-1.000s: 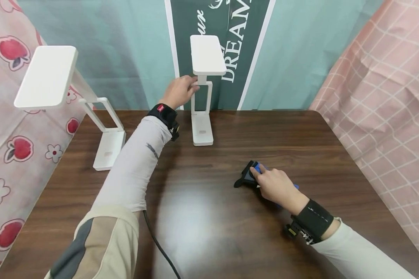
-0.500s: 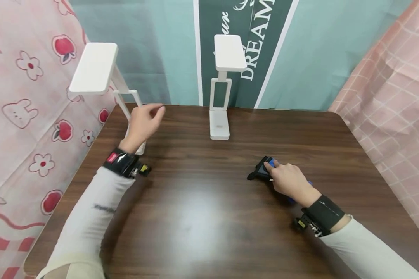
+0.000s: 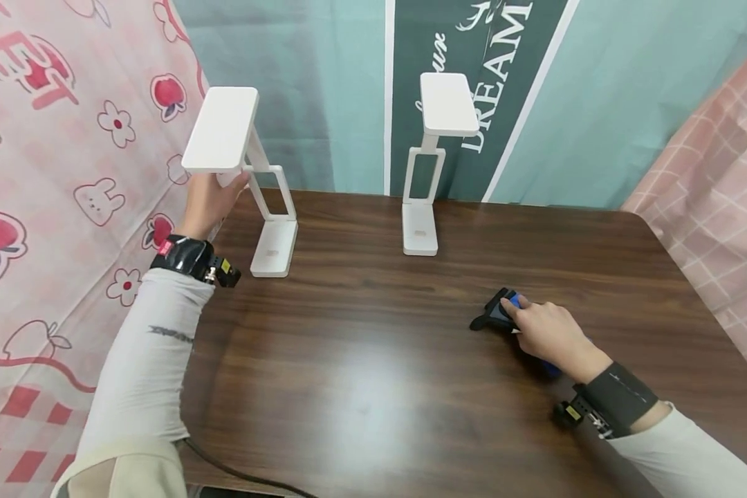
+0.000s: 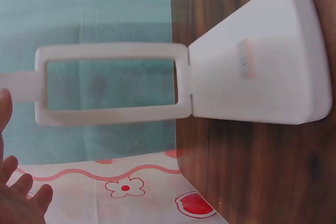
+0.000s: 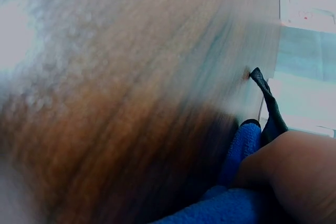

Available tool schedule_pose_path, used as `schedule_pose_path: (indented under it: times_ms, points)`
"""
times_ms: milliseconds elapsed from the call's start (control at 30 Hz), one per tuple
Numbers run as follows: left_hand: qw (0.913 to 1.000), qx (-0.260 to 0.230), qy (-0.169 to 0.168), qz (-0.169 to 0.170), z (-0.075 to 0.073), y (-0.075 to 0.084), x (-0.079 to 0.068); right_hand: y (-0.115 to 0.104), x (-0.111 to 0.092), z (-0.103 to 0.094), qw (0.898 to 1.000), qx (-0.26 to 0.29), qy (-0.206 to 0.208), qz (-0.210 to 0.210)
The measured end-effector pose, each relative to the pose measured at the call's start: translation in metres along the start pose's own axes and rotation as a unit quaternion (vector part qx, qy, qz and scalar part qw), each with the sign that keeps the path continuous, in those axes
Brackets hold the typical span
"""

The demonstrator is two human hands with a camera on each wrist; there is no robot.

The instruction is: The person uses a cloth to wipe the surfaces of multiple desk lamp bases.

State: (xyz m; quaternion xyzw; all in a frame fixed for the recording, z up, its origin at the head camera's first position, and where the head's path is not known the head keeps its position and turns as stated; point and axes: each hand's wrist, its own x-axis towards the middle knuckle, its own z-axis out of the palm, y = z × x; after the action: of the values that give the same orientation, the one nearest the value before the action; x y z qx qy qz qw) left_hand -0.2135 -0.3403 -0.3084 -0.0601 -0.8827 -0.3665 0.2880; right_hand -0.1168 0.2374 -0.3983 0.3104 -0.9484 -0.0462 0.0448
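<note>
Two white folding stands are on the wooden table, each with a flat top plate, a hinged frame and a base. My left hand (image 3: pixel 208 200) is under the top plate of the left stand (image 3: pixel 220 128). Its thumb touches the upper arm, and in the left wrist view the other fingers (image 4: pixel 26 187) sit apart from the frame (image 4: pixel 113 51). The centre stand (image 3: pixel 420 228) stands alone near the back edge. My right hand (image 3: pixel 550 332) holds a blue fuzzy item (image 5: pixel 244 142) with a black and grey end, low on the table. The palm hides most of it.
The table (image 3: pixel 348 311) is brown wood with a bright glare spot. A pink fruit-print curtain (image 3: pixel 99 277) hangs along the left, a teal curtain (image 3: pixel 348 104) behind, and a pink grid cloth (image 3: pixel 722 173) on the right. A black cable (image 3: pixel 236 474) runs by the left sleeve.
My left hand has left the centre stand and moved left to the left stand's upper arm. The view has swung left. My right hand keeps its hold on the blue fuzzy item.
</note>
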Motion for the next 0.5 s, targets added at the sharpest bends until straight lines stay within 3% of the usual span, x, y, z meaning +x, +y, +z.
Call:
schedule_pose_path:
  times_ms: [233,500]
  points:
    - [0.9966,-0.042,-0.07,0.014,0.009,-0.012,0.013,0.001,0.003,0.002,1.0,-0.003,0.006,-0.005]
    - [0.9963,-0.006,-0.081,0.028,0.021,-0.013,0.021,0.002,-0.001,0.001,1.0,-0.011,0.006,0.005]
